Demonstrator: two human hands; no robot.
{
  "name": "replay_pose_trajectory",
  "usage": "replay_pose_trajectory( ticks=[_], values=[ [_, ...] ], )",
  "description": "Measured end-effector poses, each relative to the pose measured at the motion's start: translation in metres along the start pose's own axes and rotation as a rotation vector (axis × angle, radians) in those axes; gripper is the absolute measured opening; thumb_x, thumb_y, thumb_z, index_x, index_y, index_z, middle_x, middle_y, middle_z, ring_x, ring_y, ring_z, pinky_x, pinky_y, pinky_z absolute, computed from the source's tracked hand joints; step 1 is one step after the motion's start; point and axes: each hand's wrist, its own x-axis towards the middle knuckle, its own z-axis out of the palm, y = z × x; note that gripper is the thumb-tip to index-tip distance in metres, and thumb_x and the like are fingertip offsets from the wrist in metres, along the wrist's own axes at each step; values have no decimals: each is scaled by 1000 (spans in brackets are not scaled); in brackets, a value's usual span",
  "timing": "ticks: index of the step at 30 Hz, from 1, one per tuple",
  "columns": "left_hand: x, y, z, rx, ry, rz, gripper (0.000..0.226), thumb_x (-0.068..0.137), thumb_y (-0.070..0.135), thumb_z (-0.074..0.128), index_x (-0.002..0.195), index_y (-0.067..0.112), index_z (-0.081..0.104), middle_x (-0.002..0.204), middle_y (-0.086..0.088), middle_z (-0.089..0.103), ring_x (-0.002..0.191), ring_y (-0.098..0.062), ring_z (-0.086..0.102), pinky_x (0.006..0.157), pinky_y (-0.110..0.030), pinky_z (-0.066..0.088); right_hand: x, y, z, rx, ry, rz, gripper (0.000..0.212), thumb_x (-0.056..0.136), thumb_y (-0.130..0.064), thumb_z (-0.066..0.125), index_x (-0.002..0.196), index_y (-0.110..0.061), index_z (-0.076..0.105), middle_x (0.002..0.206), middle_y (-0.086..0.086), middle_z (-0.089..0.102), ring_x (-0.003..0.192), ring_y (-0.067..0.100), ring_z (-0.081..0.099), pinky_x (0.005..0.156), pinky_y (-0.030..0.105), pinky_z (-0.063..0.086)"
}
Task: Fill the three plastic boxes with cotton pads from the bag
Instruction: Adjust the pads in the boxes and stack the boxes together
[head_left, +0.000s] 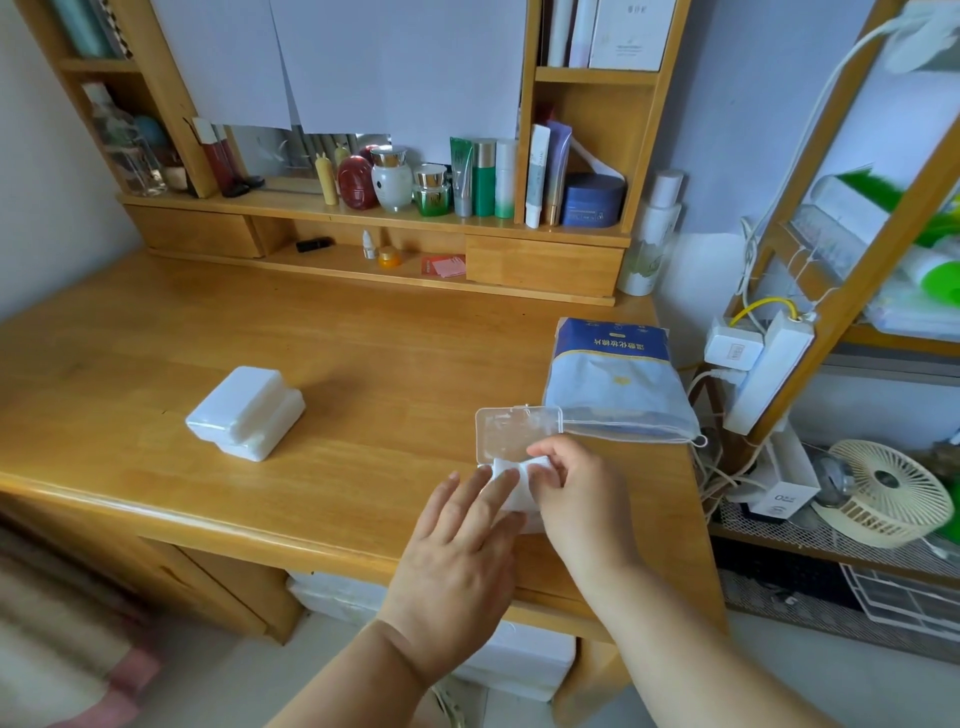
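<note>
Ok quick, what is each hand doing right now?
Left hand: open, straight fingers pressing the white cotton pads in the open clear plastic box.
Right hand: pinching the same pads.

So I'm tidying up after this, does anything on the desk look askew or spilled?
Nothing spilled. Only the two closed boxes sit askew, the upper one shifted off the lower. The bag lies flat, and both hands are on the pads in the open box.
</note>
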Motion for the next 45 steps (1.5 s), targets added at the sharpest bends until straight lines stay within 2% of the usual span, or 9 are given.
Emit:
replay_pose_trajectory(
  ticks=[5, 9, 13, 18, 25, 30, 37, 42, 45],
  values=[
    [5, -4, 0, -7, -101, 59, 25, 66, 10, 70, 90, 11, 69, 111, -7, 67, 110, -24, 62, 106, -47, 38, 1, 5, -2, -4, 48, -59, 32, 78, -12, 67, 108, -23, 60, 96, -10, 58, 87, 10, 55, 75, 25, 46],
    [8, -5, 0, -137, -72, -53, 34, 73, 20, 66, 104, 10, 56, 100, 0, 67, 97, -18, 64, 102, -45, 42, 0, 11, -11, -130, 3, 18, 30, 80, -27, 67, 105, -32, 50, 95, -13, 51, 78, 6, 50, 57, 16, 33],
    [19, -3, -5, -228, -106, -175, 35, 77, 32, 60, 107, 13, 61, 96, 2, 66, 90, -21, 62, 84, -37, 51, -3, 12, -12, -128, -64, 3, 16, 83, -25, 64, 93, -35, 57, 98, -15, 53, 77, 5, 52, 55, 14, 33],
    [20, -5, -3, -249, -144, -230, 27, 71, 18, 75, 96, 12, 66, 102, -5, 60, 87, -27, 61, 65, -38, 55, -4, 14, -13, -86, -79, -7, 9, 83, -24, 65, 91, -28, 62, 101, -11, 53, 82, 7, 53, 65, 20, 37],
    [17, -6, -1, -144, -98, -152, 38, 73, 23, 75, 107, 13, 62, 127, -8, 55, 112, -27, 54, 89, -36, 49, 0, 12, -15, -61, -48, -129, 8, 80, -22, 70, 78, -15, 66, 103, -11, 52, 97, 5, 51, 81, 19, 40],
    [20, -7, -2, -87, -103, -55, 35, 82, 29, 57, 112, 14, 65, 119, -2, 64, 112, -22, 60, 96, -35, 47, 6, 13, -16, -99, -161, -69, 5, 79, -21, 68, 76, -17, 67, 101, -14, 51, 98, 4, 50, 80, 16, 36],
    [14, 1, 5, -57, -66, -87, 31, 83, 26, 49, 100, 14, 72, 105, 1, 71, 100, -18, 66, 98, -36, 44, 1, 18, -8, -41, -81, 77, 35, 82, -31, 67, 112, -26, 51, 100, -10, 59, 87, 11, 57, 71, 24, 44],
    [11, 5, 1, -201, 64, -310, 24, 85, 30, 50, 92, 20, 71, 96, 8, 66, 94, -18, 60, 91, -40, 43, -1, 18, -6, -210, -120, 79, 33, 86, -43, 57, 116, -29, 59, 110, -10, 63, 103, 17, 58, 91, 37, 46],
    [12, 2, -6, -358, 185, -692, 31, 89, 43, 47, 96, 17, 62, 96, 7, 54, 92, -16, 51, 80, -30, 39, -2, 18, -7, -233, -109, 49, 32, 86, -47, 58, 110, -26, 63, 104, -9, 65, 101, 18, 58, 90, 37, 45]
  ],
)
